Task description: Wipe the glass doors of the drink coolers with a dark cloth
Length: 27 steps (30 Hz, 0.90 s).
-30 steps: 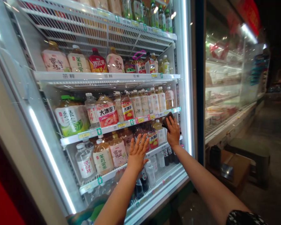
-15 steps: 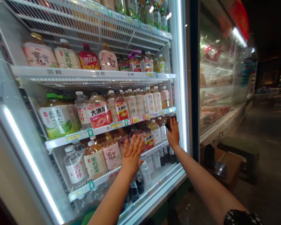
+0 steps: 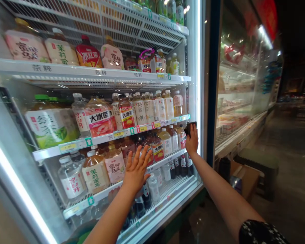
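Observation:
My left hand [image 3: 134, 173] lies spread against the glass front of a lit drinks cooler, its fingers apart and nothing in it. Behind it, tea bottles with red labels [image 3: 157, 149] stand on a lower shelf. At the right side of the glass, beside the bright light strip [image 3: 199, 84], my right hand [image 3: 192, 140] presses on a small dark cloth-like pad [image 3: 189, 128]. The fingers cover much of this pad, so its exact kind is hidden. Both forearms reach up from the bottom of the view.
White wire shelves [image 3: 91, 73] hold several rows of bottled drinks. A large green-tea pack [image 3: 51, 125] stands at the left. Right of the cooler are a second chilled display case [image 3: 234, 101], a dark green stool [image 3: 256, 162] and a brown box [image 3: 246, 179].
My right hand and the dark pad have shifted slightly right, toward the light strip. My left hand stays spread on the glass. The view has moved closer to the shelves.

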### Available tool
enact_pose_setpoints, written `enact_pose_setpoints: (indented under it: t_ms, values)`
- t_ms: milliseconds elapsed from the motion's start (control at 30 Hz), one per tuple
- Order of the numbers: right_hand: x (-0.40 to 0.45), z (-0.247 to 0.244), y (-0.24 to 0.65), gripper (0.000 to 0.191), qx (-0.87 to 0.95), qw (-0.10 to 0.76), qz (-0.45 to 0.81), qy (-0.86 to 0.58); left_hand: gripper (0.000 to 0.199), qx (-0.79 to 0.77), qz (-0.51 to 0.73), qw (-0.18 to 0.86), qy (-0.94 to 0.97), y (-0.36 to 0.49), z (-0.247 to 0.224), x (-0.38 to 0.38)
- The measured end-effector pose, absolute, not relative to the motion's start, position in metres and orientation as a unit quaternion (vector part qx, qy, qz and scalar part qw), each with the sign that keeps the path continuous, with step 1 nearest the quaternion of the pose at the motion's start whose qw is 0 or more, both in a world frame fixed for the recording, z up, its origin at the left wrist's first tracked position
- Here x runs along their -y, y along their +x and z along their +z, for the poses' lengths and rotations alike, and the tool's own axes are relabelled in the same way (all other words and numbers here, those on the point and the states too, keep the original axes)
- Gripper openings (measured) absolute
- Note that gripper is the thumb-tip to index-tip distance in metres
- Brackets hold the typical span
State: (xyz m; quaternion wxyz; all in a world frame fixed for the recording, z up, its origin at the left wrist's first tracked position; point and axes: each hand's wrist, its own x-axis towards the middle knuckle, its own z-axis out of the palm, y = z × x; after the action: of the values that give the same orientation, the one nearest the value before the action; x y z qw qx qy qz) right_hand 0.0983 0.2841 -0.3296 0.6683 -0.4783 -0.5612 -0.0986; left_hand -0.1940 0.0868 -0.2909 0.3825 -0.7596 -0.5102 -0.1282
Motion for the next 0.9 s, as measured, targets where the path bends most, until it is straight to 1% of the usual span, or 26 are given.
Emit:
enact_pose_setpoints:
  t_ms: [100, 200, 300, 400, 500, 633, 800, 900]
  values:
    - [-0.281, -0.355, 0.097, 0.073, 0.530, 0.686, -0.083, -0.492, 0.108, 0.505, -0.136, 0.386, -0.760, -0.194, -0.290, -0.087]
    - [-0.274, -0.371, 0.092, 0.073, 0.566, 0.672, -0.081, -0.471, 0.107, 0.498, -0.131, 0.400, -0.759, -0.194, -0.289, -0.087]
    - [-0.284, -0.357, 0.104, 0.073, 0.602, 0.667, -0.062, -0.436, 0.110, 0.494, -0.129, 0.421, -0.750, -0.194, -0.288, -0.087]
    - [-0.307, -0.344, 0.132, 0.072, 0.564, 0.690, -0.040, -0.451, 0.115, 0.484, -0.142, 0.436, -0.745, -0.193, -0.288, -0.088]
    - [-0.318, -0.355, 0.150, 0.071, 0.533, 0.701, -0.030, -0.473, 0.119, 0.473, -0.153, 0.442, -0.747, -0.193, -0.288, -0.089]
    - [-0.319, -0.371, 0.154, 0.068, 0.547, 0.694, -0.031, -0.468, 0.118, 0.475, -0.156, 0.446, -0.743, -0.194, -0.288, -0.090]
    - [-0.346, -0.341, 0.185, 0.071, 0.582, 0.678, -0.065, -0.445, 0.115, 0.487, -0.139, 0.451, -0.735, -0.194, -0.288, -0.089]
    - [-0.354, -0.346, 0.197, 0.071, 0.547, 0.686, -0.053, -0.476, 0.116, 0.491, -0.131, 0.450, -0.735, -0.192, -0.288, -0.088]
